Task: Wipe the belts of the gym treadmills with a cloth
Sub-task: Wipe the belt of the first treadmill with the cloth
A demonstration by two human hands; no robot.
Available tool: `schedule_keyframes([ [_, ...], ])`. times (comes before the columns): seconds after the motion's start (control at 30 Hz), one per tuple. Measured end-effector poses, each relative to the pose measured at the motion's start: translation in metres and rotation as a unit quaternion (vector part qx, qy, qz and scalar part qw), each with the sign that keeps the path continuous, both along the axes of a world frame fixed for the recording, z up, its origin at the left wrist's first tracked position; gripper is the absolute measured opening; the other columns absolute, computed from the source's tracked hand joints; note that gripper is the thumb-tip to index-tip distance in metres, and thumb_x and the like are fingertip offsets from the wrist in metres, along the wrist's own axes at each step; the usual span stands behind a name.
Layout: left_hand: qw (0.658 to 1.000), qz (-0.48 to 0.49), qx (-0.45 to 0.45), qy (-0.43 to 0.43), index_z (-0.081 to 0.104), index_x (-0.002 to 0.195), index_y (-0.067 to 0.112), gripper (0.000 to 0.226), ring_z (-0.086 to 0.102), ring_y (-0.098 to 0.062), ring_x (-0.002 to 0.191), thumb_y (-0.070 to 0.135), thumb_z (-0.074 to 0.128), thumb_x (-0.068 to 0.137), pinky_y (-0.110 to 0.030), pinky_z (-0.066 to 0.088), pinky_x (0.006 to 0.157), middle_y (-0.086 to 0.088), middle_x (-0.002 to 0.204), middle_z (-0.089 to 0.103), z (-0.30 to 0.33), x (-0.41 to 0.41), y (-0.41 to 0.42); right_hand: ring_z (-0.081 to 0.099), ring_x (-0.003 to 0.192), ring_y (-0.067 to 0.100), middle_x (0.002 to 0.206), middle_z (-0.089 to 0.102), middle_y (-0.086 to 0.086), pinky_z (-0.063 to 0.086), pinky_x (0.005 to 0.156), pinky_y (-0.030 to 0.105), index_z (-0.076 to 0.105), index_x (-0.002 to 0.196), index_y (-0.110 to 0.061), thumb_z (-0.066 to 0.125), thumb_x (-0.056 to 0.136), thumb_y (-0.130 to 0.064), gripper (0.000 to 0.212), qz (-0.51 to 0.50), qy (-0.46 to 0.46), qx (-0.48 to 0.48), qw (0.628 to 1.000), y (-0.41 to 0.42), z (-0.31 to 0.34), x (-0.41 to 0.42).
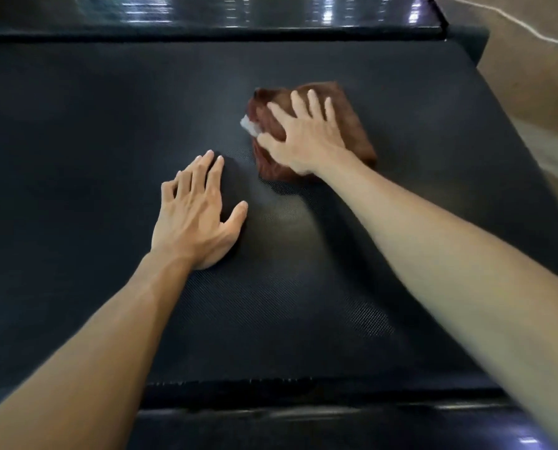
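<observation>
Right hand [306, 138] presses flat, fingers spread, on a folded brown cloth [352, 125]; left hand [196, 222] rests released on the textured black belt [108, 141].

One cloth [316, 131], brown and folded, lies under the right hand [306, 138]. One small white tag [250, 125] shows at the cloth's edge, just beside the right thumb. One dark treadmill belt [108, 141] spreads beneath both hands. Two hands are in view: the right one flat on the cloth, the left hand [196, 219] flat on the bare belt, nearer the person. Two bare forearms reach in. Two glossy side rails show, one beyond the hands [206, 14], one nearest the person [303, 423]. One pale cord [514, 19] runs across the floor, past the right hand.
</observation>
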State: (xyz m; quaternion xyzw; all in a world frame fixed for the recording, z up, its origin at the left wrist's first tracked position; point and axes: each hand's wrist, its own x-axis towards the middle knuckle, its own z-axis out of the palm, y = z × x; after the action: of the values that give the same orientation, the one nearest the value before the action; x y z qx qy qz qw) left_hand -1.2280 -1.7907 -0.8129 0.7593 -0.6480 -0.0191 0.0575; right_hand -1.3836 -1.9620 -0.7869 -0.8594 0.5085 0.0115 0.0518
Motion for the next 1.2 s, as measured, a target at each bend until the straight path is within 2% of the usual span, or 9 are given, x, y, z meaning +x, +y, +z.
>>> schedule_keyframes([
  [0.1, 1.000, -0.001, 0.002, -0.006, 0.016, 0.163, 0.012, 0.091, 0.011, -0.022, 0.157, 0.066, 0.012, 0.089, -0.044, 0.018, 0.121, -0.003, 0.171, 0.010, -0.001, -0.002, 0.001, 0.000, 0.161, 0.026, 0.175, 0.008, 0.002, -0.003, 0.129, 0.051, 0.021, 0.163, -0.042, 0.020, 0.088, -0.080, 0.084, 0.086, -0.020, 0.002, 0.996, 0.036, -0.005, -0.046],
  [0.23, 1.000, 0.001, -0.005, -0.001, 0.018, 0.162, 0.011, 0.089, 0.010, -0.021, 0.157, 0.064, 0.015, 0.090, -0.043, 0.017, 0.122, -0.004, 0.171, 0.012, -0.001, -0.002, 0.002, 0.004, 0.161, 0.028, 0.174, 0.011, 0.004, -0.003, 0.129, 0.050, 0.025, 0.161, -0.046, 0.025, 0.086, -0.079, 0.082, -0.026, -0.007, 0.017, 0.999, 0.010, 0.001, -0.079],
  [0.37, 1.000, 0.002, -0.002, -0.002, 0.018, 0.162, 0.011, 0.090, 0.011, -0.020, 0.157, 0.064, 0.014, 0.089, -0.044, 0.019, 0.122, -0.004, 0.170, 0.013, 0.001, -0.003, 0.002, 0.002, 0.159, 0.038, 0.174, 0.009, 0.013, -0.004, 0.127, 0.057, 0.025, 0.163, -0.040, 0.020, 0.095, -0.079, 0.078, -0.096, -0.032, 0.023, 0.995, -0.028, 0.006, -0.014],
  [0.47, 1.000, -0.001, 0.004, -0.003, 0.018, 0.162, 0.012, 0.090, 0.011, -0.021, 0.157, 0.065, 0.013, 0.089, -0.044, 0.020, 0.122, -0.004, 0.171, 0.012, 0.003, -0.002, 0.001, -0.001, 0.160, 0.034, 0.174, 0.008, 0.010, -0.007, 0.127, 0.055, 0.027, 0.162, -0.042, 0.021, 0.097, -0.077, 0.074, -0.026, -0.046, 0.025, 0.998, -0.010, 0.003, 0.021],
  [0.6, 1.000, 0.001, 0.003, 0.004, 0.018, 0.162, 0.012, 0.090, 0.011, -0.021, 0.157, 0.065, 0.014, 0.089, -0.045, 0.020, 0.122, -0.004, 0.170, 0.012, 0.003, -0.002, 0.002, 0.000, 0.161, 0.024, 0.174, 0.012, 0.002, -0.007, 0.129, 0.050, 0.032, 0.159, -0.047, 0.027, 0.095, -0.075, 0.070, 0.053, -0.068, 0.013, 0.996, 0.032, -0.005, -0.021],
  [0.8, 1.000, 0.004, 0.001, -0.002, 0.018, 0.162, 0.012, 0.089, 0.010, -0.019, 0.157, 0.064, 0.015, 0.089, -0.043, 0.019, 0.121, -0.003, 0.170, 0.012, 0.001, -0.002, 0.003, -0.003, 0.160, 0.033, 0.174, 0.008, 0.009, -0.009, 0.127, 0.055, 0.026, 0.162, -0.042, 0.021, 0.098, -0.074, 0.072, -0.137, -0.052, 0.013, 0.989, -0.012, 0.000, -0.008],
  [0.9, 1.000, 0.003, 0.000, -0.005, 0.018, 0.162, 0.012, 0.090, 0.010, -0.020, 0.157, 0.065, 0.013, 0.089, -0.043, 0.019, 0.121, -0.003, 0.171, 0.012, 0.003, -0.002, 0.001, -0.005, 0.160, 0.034, 0.174, 0.006, 0.011, -0.009, 0.126, 0.057, 0.023, 0.163, -0.041, 0.020, 0.097, -0.078, 0.076, -0.088, -0.049, 0.014, 0.995, -0.014, 0.001, 0.019],
  [1.03, 1.000, 0.001, 0.001, 0.001, 0.018, 0.162, 0.013, 0.091, 0.011, -0.021, 0.157, 0.065, 0.013, 0.088, -0.043, 0.020, 0.120, -0.003, 0.171, 0.012, 0.003, -0.002, 0.001, -0.007, 0.161, 0.028, 0.175, 0.005, 0.006, -0.008, 0.128, 0.053, 0.021, 0.163, -0.045, 0.026, 0.091, -0.084, 0.082, 0.002, -0.037, -0.006, 0.999, 0.028, -0.004, -0.007],
  [1.2, 1.000, 0.007, -0.009, 0.005, 0.021, 0.161, 0.013, 0.088, 0.014, -0.020, 0.156, 0.064, 0.019, 0.089, -0.043, 0.022, 0.118, -0.002, 0.170, 0.015, 0.003, -0.002, 0.001, -0.006, 0.160, 0.033, 0.175, 0.003, 0.008, -0.007, 0.127, 0.056, 0.018, 0.163, -0.044, 0.028, 0.086, -0.088, 0.090, -0.126, -0.021, 0.000, 0.992, 0.020, -0.004, -0.032],
])
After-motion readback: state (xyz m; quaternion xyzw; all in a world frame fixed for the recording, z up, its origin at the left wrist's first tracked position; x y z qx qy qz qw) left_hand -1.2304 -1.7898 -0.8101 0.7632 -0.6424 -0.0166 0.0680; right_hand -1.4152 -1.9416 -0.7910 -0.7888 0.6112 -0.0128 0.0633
